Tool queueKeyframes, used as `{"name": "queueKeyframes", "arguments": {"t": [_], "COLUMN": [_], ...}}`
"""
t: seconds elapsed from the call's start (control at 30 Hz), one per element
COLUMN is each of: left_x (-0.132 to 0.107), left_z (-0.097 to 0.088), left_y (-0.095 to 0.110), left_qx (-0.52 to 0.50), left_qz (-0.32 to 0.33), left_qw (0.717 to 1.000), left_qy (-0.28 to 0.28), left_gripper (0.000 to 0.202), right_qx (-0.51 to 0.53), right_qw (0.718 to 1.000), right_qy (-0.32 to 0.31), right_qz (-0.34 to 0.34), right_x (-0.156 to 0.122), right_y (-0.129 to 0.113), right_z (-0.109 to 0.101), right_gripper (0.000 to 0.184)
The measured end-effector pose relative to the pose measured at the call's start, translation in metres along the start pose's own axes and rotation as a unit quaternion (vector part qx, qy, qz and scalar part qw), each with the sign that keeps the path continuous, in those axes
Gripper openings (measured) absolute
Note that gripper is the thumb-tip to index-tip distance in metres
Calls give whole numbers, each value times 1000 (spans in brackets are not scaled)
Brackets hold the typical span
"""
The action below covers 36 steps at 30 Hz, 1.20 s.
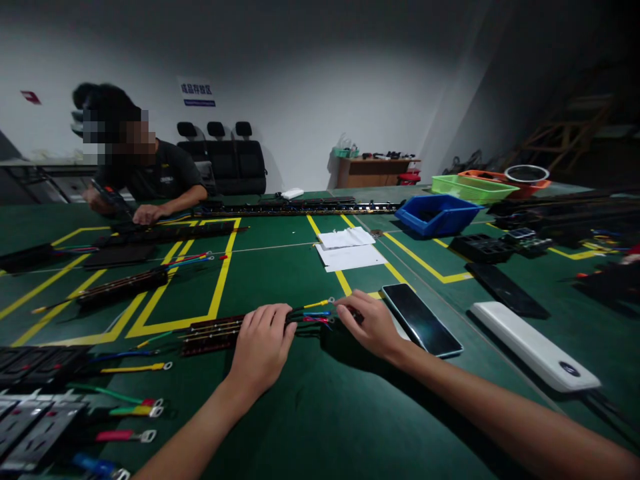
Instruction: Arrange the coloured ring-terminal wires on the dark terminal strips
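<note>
My left hand (263, 343) is wrapped over the right end of a dark power strip body (210, 333) with brass-coloured rails, lying on the green table. Out of that end come several wires: a yellow wire (316, 305), a blue wire (315, 313) and a red wire (315, 320), tipped with metal ring terminals. Curled with its fingertips close together, my right hand (367, 323) is right at the yellow wire's ring terminal (331, 301). Whether its fingers pinch a terminal is hidden. Green and yellow wire ends (155, 339) stick out of the strip's left end.
Right of my hand lie a phone (423, 320), a white power bank (533, 343) and a black slab (507, 289). Papers (350, 250) and a blue bin (437, 215) are farther back. More strips with wires (40, 427) fill the near left. A co-worker (145, 167) sits across, holding a tool.
</note>
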<state>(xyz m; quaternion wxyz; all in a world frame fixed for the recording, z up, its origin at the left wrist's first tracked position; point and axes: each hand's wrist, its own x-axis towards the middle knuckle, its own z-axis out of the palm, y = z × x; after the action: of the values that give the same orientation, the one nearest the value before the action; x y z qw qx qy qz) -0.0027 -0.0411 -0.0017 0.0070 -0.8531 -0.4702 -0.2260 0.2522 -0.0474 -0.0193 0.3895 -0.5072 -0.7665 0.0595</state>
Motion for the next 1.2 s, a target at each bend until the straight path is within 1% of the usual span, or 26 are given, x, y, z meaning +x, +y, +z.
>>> {"name": "queueKeyframes", "arguments": {"t": [0.07, 0.1, 0.23, 0.3, 0.37, 0.47, 0.53, 0.57, 0.7, 0.73, 0.77, 0.83, 0.9, 0.97, 1.03, 1.13, 1.2], "left_x": [1, 1, 1, 1, 1, 1, 1, 1, 2, 2, 2, 1, 2, 2, 2, 2, 2], "left_z": [0, 1, 1, 1, 0, -1, -1, -1, 1, 1, 1, 2, 1, 1, 1, 1, 0], "left_y": [0, 0, 1, 1, 1, 2, 2, 2, 1, 1, 1, 0, 0, 0, 0, 0, 1], "left_qx": [4, 5, 5, 4, 3, 2, 1, 1, 8, 9, 9, 8, 7, 9, 8, 4, 3], "left_qz": [1, 2, 3, 3, 3, 2, 2, 2, 6, 7, 8, 8, 6, 5, 4, 4, 6], "left_qw": [1000, 1000, 1000, 1000, 1000, 1000, 1000, 1000, 1000, 1000, 1000, 1000, 1000, 1000, 1000, 1000, 1000], "left_qy": [-3, -4, -4, -4, -4, -4, -4, -4, -2, 0, 0, 0, -2, -3, -5, -5, -1], "left_gripper": [30, 29, 29, 29, 29, 30, 30, 30, 30, 30, 29, 29, 29, 29, 29, 30, 29], "right_qx": [4, 3, -2, 0, 14, 49, 59, 57, 12, 5, 4, 14, 23, 19, 9, -12, -20], "right_qw": [1000, 999, 998, 998, 999, 997, 994, 995, 998, 998, 998, 999, 1000, 1000, 999, 997, 995], "right_qy": [10, 4, -54, -56, -18, 66, 85, 75, -25, -39, -41, -21, 2, 7, -15, -70, -86], "right_qz": [29, 35, 31, 28, 24, 2, -24, -35, -57, -58, -56, -41, -10, 24, 42, 42, 43], "right_x": [1, 2, 4, 4, 3, 0, -1, -2, -2, -1, -1, 0, 1, 2, 3, 5, 5], "right_y": [0, 0, 2, 1, -1, -3, -4, -3, 0, 0, 1, 1, 1, 1, 1, 1, 1], "right_z": [0, 0, 1, 0, -2, -6, -7, -7, -4, -3, -3, -3, -3, -4, -3, -2, -1], "right_gripper": [26, 27, 29, 27, 24, 23, 24, 24, 31, 33, 34, 31, 25, 24, 24, 27, 30]}}
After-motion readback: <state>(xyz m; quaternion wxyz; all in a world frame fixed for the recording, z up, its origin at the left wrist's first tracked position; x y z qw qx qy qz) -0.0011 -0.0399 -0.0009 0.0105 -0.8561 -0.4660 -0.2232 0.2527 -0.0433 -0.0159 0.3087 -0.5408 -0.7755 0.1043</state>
